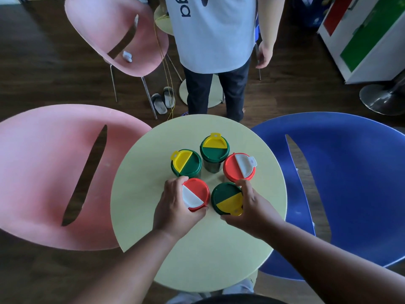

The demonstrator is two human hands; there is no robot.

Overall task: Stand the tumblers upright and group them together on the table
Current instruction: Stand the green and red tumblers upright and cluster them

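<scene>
Several lidded tumblers stand upright in a loose ring on the round pale-green table [142, 194]. My left hand [173, 207] grips the near-left tumbler with a red and white lid [196, 194]. My right hand [254, 207] grips the near-right tumbler with a green and yellow lid [226, 198]. These two stand almost touching. Behind them are a green and yellow lidded tumbler at the left [186, 163], another at the back [214, 148], and a red and white lidded tumbler at the right [239, 167].
A pink chair [43, 172] borders the table's left edge and a blue chair [350, 183] its right. Across the table a person in a white shirt [214, 36] stands, beside another pink chair [105, 29]. Slippers [163, 99] lie on the dark floor.
</scene>
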